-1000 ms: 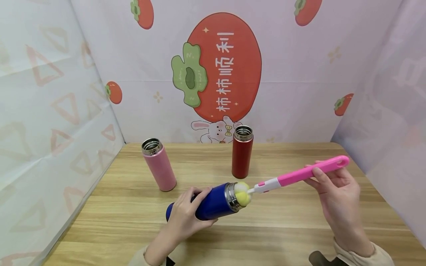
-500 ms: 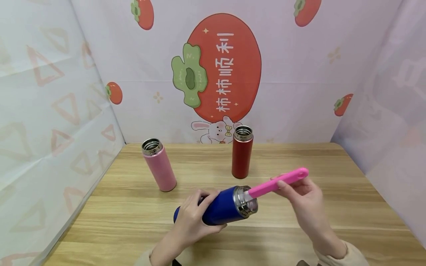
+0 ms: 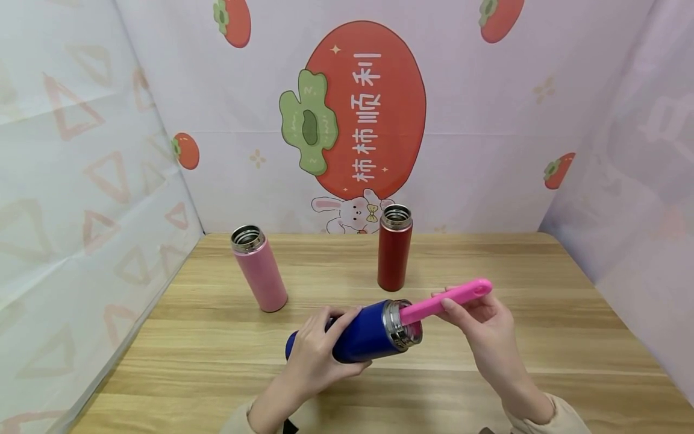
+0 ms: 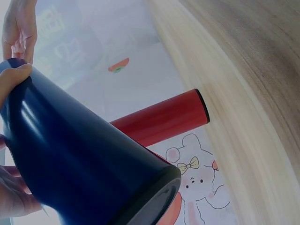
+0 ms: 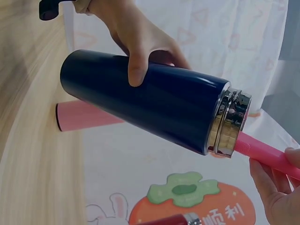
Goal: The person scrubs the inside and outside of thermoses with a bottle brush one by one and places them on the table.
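My left hand (image 3: 317, 355) grips a blue thermos bottle (image 3: 365, 333) round its body. The bottle is tilted, its open steel mouth facing right and slightly up. In the right wrist view the thumb lies across the blue wall (image 5: 173, 103). My right hand (image 3: 488, 337) pinches the pink handle (image 3: 450, 301) of a bottle brush between thumb and fingers. The handle's lower end sits inside the bottle's mouth; the yellow and white sponge head and white neck are hidden inside. The left wrist view shows the bottle's base (image 4: 154, 201) close up.
A pink bottle (image 3: 262, 274) stands lidless on the wooden table (image 3: 488, 259) at the back left. Farther back, right of centre, stands a red bottle (image 3: 394, 253), also lidless. Printed cloth (image 3: 477, 120) encloses the back and sides.
My right hand has moved left and down, pushing the brush from the bottle's mouth deep inside. The left hand and blue bottle have shifted slightly right.
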`<action>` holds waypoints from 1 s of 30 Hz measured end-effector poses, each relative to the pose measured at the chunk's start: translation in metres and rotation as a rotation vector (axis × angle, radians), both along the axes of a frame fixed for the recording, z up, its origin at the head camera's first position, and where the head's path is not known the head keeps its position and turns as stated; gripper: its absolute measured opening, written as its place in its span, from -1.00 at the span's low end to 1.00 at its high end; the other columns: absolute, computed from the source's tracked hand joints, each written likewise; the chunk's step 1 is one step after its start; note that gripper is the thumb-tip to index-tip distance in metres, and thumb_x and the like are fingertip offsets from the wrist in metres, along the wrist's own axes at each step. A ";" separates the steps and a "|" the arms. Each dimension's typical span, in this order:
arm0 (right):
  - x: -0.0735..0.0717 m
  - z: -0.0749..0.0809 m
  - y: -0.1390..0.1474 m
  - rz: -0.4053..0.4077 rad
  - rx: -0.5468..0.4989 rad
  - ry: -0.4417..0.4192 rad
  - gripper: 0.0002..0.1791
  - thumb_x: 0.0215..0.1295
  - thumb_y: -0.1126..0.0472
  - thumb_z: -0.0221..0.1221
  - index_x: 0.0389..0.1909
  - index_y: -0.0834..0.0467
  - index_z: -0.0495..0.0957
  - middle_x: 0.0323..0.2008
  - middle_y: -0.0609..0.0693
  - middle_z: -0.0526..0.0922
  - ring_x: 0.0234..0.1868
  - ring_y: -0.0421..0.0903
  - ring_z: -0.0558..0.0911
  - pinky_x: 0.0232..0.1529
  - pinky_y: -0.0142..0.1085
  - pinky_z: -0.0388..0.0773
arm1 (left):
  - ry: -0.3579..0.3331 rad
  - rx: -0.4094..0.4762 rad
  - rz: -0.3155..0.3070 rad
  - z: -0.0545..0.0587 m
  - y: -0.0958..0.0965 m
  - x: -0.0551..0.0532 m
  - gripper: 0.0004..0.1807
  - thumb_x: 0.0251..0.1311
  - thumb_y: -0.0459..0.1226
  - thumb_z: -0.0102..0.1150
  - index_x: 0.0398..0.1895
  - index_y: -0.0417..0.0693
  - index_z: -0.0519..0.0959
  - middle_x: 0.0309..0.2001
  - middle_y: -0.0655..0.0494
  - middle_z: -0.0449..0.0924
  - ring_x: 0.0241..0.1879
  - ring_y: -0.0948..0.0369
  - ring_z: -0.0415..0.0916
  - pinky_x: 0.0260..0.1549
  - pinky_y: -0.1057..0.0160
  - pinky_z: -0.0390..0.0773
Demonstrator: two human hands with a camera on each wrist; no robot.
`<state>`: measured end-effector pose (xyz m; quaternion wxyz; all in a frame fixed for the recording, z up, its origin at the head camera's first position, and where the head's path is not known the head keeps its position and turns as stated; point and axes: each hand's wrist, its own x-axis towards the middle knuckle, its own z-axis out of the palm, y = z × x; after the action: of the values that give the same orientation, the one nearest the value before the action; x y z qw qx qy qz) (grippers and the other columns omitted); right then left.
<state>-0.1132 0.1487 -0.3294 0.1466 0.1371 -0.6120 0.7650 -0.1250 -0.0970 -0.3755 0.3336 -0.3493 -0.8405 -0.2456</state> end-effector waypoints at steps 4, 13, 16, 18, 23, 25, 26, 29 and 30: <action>-0.001 0.000 0.000 0.005 -0.008 -0.002 -0.86 0.14 0.52 0.03 -0.25 0.41 0.39 -0.31 0.11 0.62 -0.24 -0.09 0.62 -0.24 -0.25 0.51 | -0.041 -0.007 0.013 -0.001 -0.001 0.000 -0.12 -0.49 0.00 0.46 0.10 0.06 0.38 -0.20 0.05 0.42 -0.23 0.18 0.44 -0.27 0.14 0.49; -0.002 -0.001 0.005 0.008 -0.034 0.023 -0.86 0.14 0.54 0.01 -0.26 0.38 0.40 -0.31 0.13 0.62 -0.25 -0.08 0.62 -0.23 -0.25 0.51 | -0.074 -0.008 0.022 -0.005 -0.003 -0.002 -0.11 -0.50 -0.01 0.47 0.11 0.07 0.37 -0.19 0.07 0.41 -0.22 0.21 0.44 -0.26 0.16 0.49; -0.003 0.000 0.008 0.010 -0.072 0.053 -0.82 0.13 0.58 -0.01 -0.23 0.41 0.41 -0.33 0.12 0.62 -0.24 -0.06 0.63 -0.25 -0.25 0.52 | -0.081 -0.006 0.029 -0.008 -0.005 -0.003 -0.10 -0.51 -0.02 0.48 0.12 0.08 0.37 -0.19 0.08 0.41 -0.22 0.21 0.44 -0.26 0.16 0.49; -0.003 0.001 0.010 0.018 -0.108 0.073 -0.80 0.12 0.60 -0.02 -0.22 0.42 0.42 -0.33 0.13 0.62 -0.24 -0.04 0.63 -0.25 -0.24 0.52 | -0.079 -0.005 0.033 -0.010 -0.007 -0.003 -0.10 -0.52 -0.02 0.48 0.11 0.07 0.38 -0.19 0.08 0.41 -0.22 0.21 0.45 -0.27 0.16 0.49; -0.004 0.004 0.018 0.052 -0.212 0.113 -0.76 0.11 0.65 -0.07 -0.21 0.45 0.43 -0.34 0.15 0.61 -0.23 0.01 0.62 -0.22 -0.21 0.51 | -0.077 -0.010 0.043 -0.013 -0.010 -0.004 -0.09 -0.54 -0.03 0.49 0.11 0.06 0.38 -0.19 0.09 0.41 -0.24 0.21 0.45 -0.29 0.16 0.49; -0.004 0.006 0.022 0.059 -0.253 0.121 -0.75 0.11 0.66 -0.08 -0.20 0.47 0.43 -0.34 0.16 0.60 -0.23 0.02 0.62 -0.21 -0.20 0.50 | -0.073 -0.011 0.048 -0.014 -0.011 -0.004 -0.09 -0.55 -0.03 0.50 0.11 0.07 0.38 -0.19 0.10 0.41 -0.24 0.21 0.46 -0.29 0.16 0.49; -0.004 0.007 0.024 0.064 -0.261 0.122 -0.75 0.11 0.66 -0.09 -0.20 0.47 0.43 -0.34 0.15 0.60 -0.23 0.02 0.62 -0.21 -0.20 0.50 | -0.071 -0.011 0.050 -0.014 -0.012 -0.004 -0.09 -0.55 -0.04 0.50 0.10 0.06 0.39 -0.20 0.10 0.42 -0.25 0.21 0.46 -0.30 0.16 0.49; -0.006 0.009 0.029 0.072 -0.300 0.123 -0.75 0.12 0.66 -0.10 -0.21 0.47 0.44 -0.36 0.16 0.60 -0.24 0.03 0.62 -0.20 -0.18 0.50 | -0.068 -0.013 0.057 -0.015 -0.014 -0.005 -0.12 -0.54 -0.04 0.49 0.08 0.07 0.40 -0.20 0.10 0.42 -0.25 0.21 0.46 -0.30 0.17 0.50; -0.007 0.009 0.030 0.072 -0.312 0.124 -0.75 0.12 0.66 -0.10 -0.22 0.47 0.44 -0.36 0.16 0.60 -0.24 0.04 0.62 -0.21 -0.18 0.50 | -0.063 -0.015 0.056 -0.016 -0.015 -0.006 -0.12 -0.54 -0.04 0.49 0.08 0.05 0.41 -0.21 0.10 0.42 -0.26 0.21 0.46 -0.31 0.17 0.50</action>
<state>-0.1200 0.1792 -0.3204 0.1760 0.1814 -0.4704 0.8455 -0.1306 -0.1116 -0.3913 0.3111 -0.3200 -0.8619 -0.2408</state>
